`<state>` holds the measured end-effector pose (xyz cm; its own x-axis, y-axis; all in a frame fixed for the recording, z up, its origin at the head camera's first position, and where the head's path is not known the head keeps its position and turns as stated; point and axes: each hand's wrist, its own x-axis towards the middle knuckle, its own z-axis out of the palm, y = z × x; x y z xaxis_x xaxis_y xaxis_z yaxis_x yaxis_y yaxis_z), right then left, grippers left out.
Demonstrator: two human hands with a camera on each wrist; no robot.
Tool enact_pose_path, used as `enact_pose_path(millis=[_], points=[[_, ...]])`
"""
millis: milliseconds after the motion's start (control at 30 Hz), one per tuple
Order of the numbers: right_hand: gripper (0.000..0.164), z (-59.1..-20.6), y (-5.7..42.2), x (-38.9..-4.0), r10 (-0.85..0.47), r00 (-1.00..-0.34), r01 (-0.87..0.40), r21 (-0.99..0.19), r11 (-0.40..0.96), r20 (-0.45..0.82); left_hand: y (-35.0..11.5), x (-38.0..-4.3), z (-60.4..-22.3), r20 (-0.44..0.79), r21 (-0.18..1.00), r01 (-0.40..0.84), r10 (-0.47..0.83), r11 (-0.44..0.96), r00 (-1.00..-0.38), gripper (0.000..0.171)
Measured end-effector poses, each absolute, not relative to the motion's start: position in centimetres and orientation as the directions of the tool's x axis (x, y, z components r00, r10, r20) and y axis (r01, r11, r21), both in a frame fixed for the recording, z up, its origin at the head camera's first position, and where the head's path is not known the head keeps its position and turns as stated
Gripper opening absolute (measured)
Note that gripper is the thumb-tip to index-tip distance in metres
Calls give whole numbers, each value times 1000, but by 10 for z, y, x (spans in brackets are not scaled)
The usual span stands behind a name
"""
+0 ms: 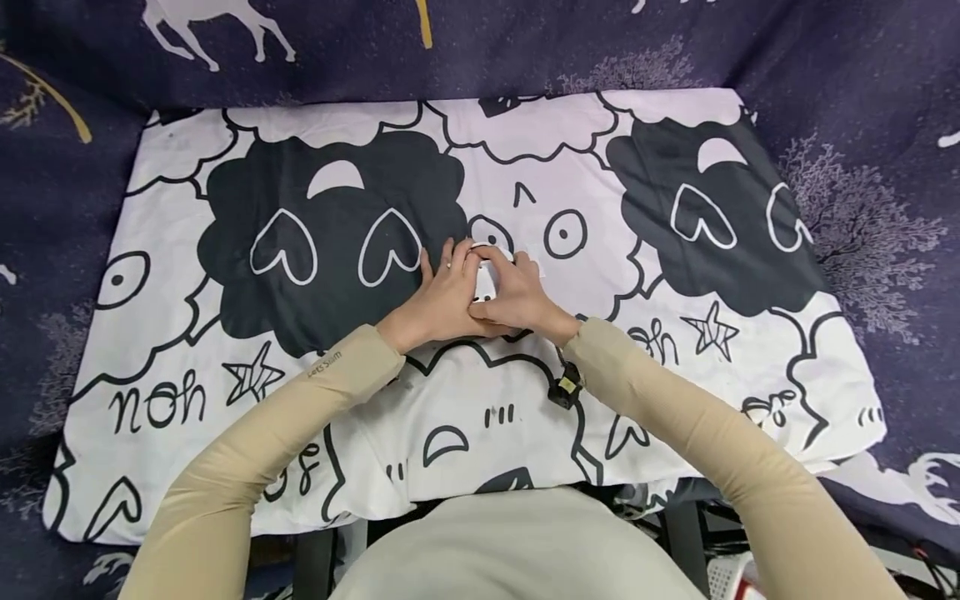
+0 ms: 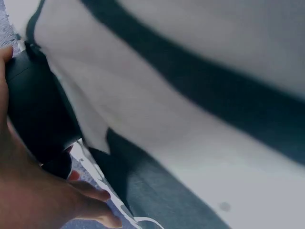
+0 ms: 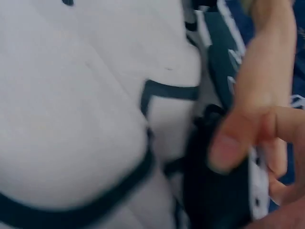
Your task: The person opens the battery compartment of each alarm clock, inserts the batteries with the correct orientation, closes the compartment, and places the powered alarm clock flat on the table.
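Both hands meet over the middle of the cloth-covered table, around a small object with a white face (image 1: 485, 279) that bears dark marks. Its side is black and smooth, seen as a black body (image 2: 40, 105) in the left wrist view; its exact kind is not clear. My left hand (image 1: 442, 300) holds it from the left, thumb on one side and fingers on the other. From the right, my right hand (image 1: 521, 292) grips it with curled fingers, and its thumb (image 3: 226, 152) lies against the black side in the right wrist view. Fingers hide much of the object.
A white cloth (image 1: 495, 450) with black cartoon drawings covers the table, slightly creased. Dark patterned curtains (image 1: 480, 58) hang behind and at both sides. A small black camera (image 1: 566, 386) hangs at the right wrist. Below the front edge, a white basket (image 1: 723, 575) and cables are partly visible.
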<state>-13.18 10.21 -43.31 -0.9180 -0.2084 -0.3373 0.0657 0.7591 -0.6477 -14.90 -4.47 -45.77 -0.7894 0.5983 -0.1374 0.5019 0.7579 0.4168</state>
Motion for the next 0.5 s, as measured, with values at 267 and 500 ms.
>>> enact_pose_path(millis=[267, 500], points=[[80, -425, 119, -141, -413, -775, 214, -813, 542, -479, -46, -149, -450, -204, 414, 509, 622, 755, -756, 112], [79, -426, 108, -132, -349, -857, 10, -690, 724, -379, -50, -150, -446, -253, 522, 453, 639, 722, -726, 110]])
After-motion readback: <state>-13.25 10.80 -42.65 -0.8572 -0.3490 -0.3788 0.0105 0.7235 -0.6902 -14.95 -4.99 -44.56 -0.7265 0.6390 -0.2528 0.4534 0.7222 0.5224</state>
